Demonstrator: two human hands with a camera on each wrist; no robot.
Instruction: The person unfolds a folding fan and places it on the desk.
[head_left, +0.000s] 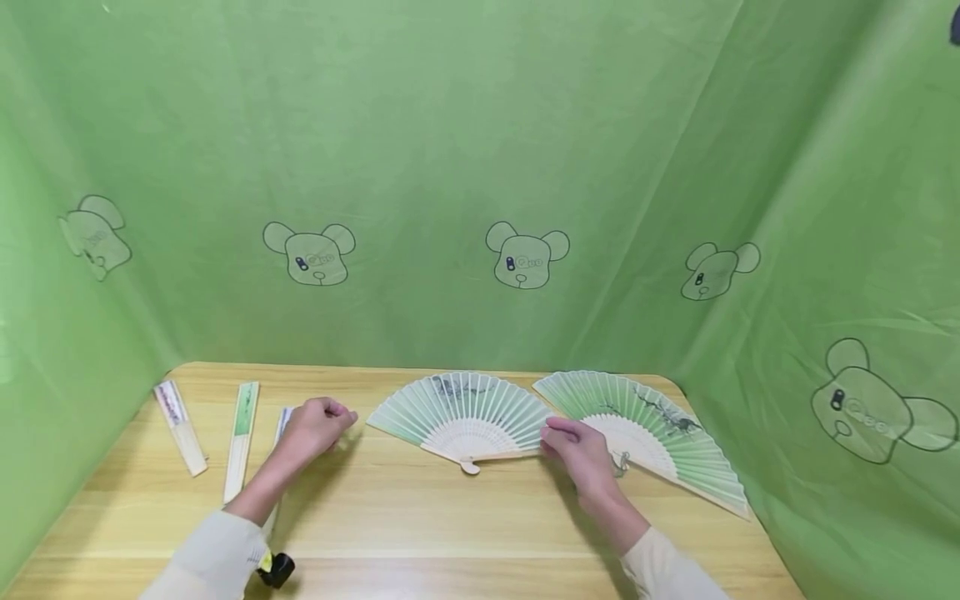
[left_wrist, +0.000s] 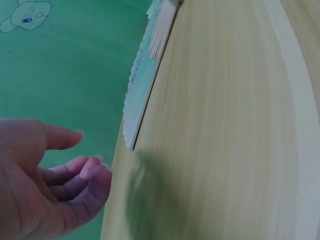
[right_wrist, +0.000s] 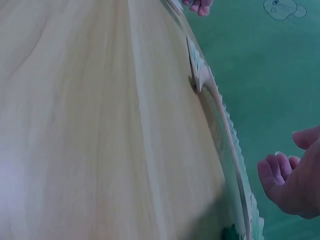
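Observation:
Two folding fans lie spread on the table. The middle one [head_left: 457,412] is pale green fading to white, with a dark print and a light wooden pivot end. The other fan [head_left: 708,458], greener with a dark branch print, lies to its right. My left hand [head_left: 313,429] hovers left of the middle fan, fingers loosely bent, thumb apart, holding nothing. Over the middle fan's right end is my right hand [head_left: 583,457]. In the right wrist view its thumb and fingers [right_wrist: 272,170] are apart, with nothing visible between them.
Folded fans lie on the left: one with a purple print [head_left: 180,425], one green [head_left: 242,437], and one partly hidden behind my left arm [head_left: 281,425]. A small black object [head_left: 279,571] is beside the left sleeve. Green cloth [head_left: 420,150] with bear-head drawings rises around the wooden table [head_left: 420,533].

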